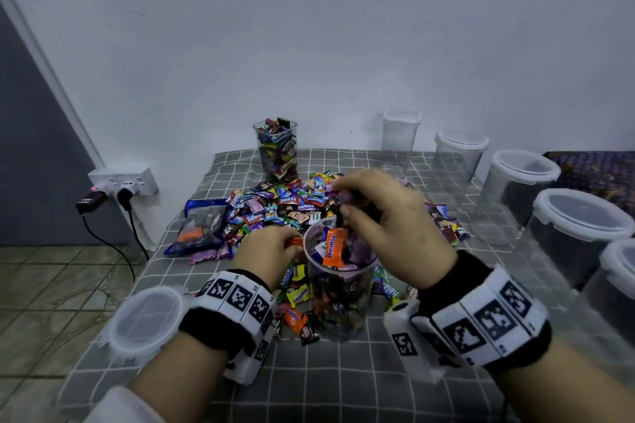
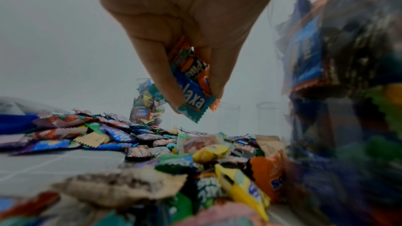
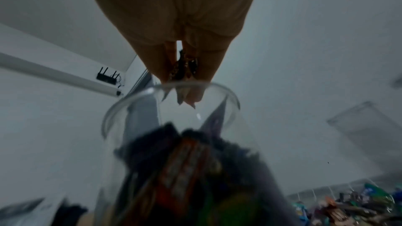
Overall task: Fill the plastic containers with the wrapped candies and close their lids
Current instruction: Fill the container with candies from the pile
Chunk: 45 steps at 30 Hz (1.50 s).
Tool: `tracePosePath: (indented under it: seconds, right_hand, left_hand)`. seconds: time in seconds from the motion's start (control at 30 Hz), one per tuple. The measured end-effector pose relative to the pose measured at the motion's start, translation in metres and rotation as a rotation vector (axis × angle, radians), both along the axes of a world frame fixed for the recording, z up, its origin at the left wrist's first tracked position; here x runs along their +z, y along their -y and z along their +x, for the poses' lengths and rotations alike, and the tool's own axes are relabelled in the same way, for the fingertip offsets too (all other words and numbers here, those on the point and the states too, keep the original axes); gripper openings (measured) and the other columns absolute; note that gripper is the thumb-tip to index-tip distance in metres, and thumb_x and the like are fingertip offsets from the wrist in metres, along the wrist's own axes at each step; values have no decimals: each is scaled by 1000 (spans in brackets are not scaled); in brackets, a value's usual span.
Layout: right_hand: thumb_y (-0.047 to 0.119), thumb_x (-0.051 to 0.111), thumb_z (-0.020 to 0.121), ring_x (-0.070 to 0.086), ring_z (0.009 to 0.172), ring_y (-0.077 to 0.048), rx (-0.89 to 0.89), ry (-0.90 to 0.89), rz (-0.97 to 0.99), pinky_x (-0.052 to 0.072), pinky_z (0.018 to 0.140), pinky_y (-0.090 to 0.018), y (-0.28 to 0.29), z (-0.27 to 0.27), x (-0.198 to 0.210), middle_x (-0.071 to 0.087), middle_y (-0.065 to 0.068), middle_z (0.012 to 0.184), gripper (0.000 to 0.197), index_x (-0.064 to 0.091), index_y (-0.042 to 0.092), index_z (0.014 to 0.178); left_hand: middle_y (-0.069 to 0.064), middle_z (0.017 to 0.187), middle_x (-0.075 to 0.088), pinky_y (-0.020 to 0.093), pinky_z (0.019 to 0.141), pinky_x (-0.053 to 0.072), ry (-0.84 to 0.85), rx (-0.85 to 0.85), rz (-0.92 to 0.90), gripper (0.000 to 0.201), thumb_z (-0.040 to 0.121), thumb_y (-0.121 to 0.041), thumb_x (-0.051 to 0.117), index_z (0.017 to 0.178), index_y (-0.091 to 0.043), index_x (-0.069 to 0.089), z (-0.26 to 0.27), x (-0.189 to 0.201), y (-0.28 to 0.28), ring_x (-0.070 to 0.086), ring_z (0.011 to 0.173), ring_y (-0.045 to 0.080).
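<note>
Right hand [image 1: 388, 216] pinching candies [image 3: 185, 68] over open container [image 1: 338, 285] — left hand [image 1: 271, 251] gripping wrappers [image 2: 191, 88].

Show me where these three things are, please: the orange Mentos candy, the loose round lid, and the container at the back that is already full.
orange Mentos candy [image 1: 332, 248], head view, middle of its wrapper.
loose round lid [image 1: 146, 321], head view, centre of its clear top.
full container [image 1: 277, 151], head view, middle of its side wall.

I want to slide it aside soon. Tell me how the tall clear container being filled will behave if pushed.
The container is tall, narrow and nearly full of candies, so it probably feels fairly heavy. A high push might tip it; the checked cloth may drag at its base. With no lid on, tipping would likely spill candies.
</note>
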State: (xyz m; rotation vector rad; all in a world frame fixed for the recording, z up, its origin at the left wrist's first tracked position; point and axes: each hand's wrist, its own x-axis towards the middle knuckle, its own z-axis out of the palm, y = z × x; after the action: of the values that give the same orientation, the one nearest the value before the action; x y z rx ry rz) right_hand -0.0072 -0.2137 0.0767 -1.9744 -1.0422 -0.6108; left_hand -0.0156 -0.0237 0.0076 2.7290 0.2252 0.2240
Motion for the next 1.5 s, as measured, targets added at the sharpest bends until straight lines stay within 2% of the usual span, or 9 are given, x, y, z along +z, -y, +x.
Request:
tracePosePath:
  seconds: [0.2,0.43,0.63,0.73,0.8,0.9,1.03,1.33,1.5]
  right_hand:
    - [16,51,87,55,100,-13,25,4,-79,42,86,-28,-5,-1,-22,64,-5,105,26,64,6,107]
    - [22,51,87,55,109,-5,-18,-32,-44,40,94,-17,9,-4,-28,65,3,117,37,61,13,121]
    - [47,53,80,50,117,7,39,-302,35,36,97,-10,20,-14,-36,54,23,123,47,43,44,125]
    - [59,69,59,40,124,12,82,-576,65,32,102,-11,23,-14,-44,44,24,135,84,29,48,131]
    - [51,80,52,36,120,21,144,-733,80,30,98,-4,22,-14,-53,37,28,135,104,20,44,136]
    - [29,83,55,46,111,20,223,-813,137,34,90,-1,16,-13,-65,47,24,127,93,30,36,131]
    - [33,82,54,54,116,-1,240,-835,193,42,97,-17,15,-13,-71,60,14,122,85,42,28,130]
    - [21,82,60,54,115,1,211,-853,184,41,97,-15,17,-11,-75,59,14,123,77,42,31,126]
    - [29,83,59,53,118,-2,200,-842,189,41,104,-27,16,-11,-77,59,15,124,82,41,31,129]
  left_hand:
    - [-2,101,71,32,81,49,13,-5,-4,24,90,-38,58,112,-33,68,0,-1,-1,62,95,19]
    - [-4,107,70,32,87,49,83,-3,-73,26,90,-36,59,114,-29,67,-4,3,1,62,99,15]
    - [-2,108,69,29,84,47,126,9,-86,28,90,-34,61,115,-25,67,-8,5,0,61,99,17]
    - [0,109,68,29,85,47,138,9,-91,29,90,-33,61,117,-23,66,-10,8,2,61,100,18]
    - [1,111,68,30,86,46,145,12,-94,30,90,-32,60,118,-22,66,-10,9,3,60,102,19]
    - [1,113,67,31,88,45,162,16,-107,31,90,-34,60,118,-23,66,-11,9,3,59,104,19]
    - [0,112,68,31,88,45,188,12,-130,29,89,-32,62,116,-21,67,-13,10,4,60,102,18]
    - [1,103,68,33,89,48,386,6,-309,28,86,-21,66,113,-17,68,-17,35,6,60,95,16]
    - [-6,96,68,34,85,52,507,-101,-401,26,83,-20,69,109,-22,70,-23,62,15,63,91,12]
